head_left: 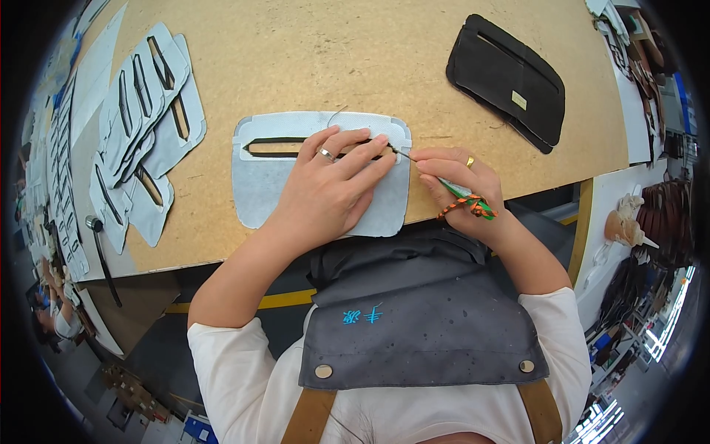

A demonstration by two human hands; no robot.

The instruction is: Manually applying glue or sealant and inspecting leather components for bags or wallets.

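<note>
the fingers (357,157) of the left hand (329,189) lie slightly spread over the right part of a pale panel (262,189), clasping nothing; those of the right hand (470,189) close around a slim tool (452,189) with a green handle, wound with orange-and-black cord. its thin metal tip meets the right end of the panel's slot (270,147).

the panel lies on the tan tabletop (296,66), its lower side by the near edge. it is blue-grey, broad and round-cornered, with a whiter band along its top. the long, narrow slot is edged in black, comes to a point at its left end, and shows tan inside. a thin thread (337,115) curls at the top edge.
</note>
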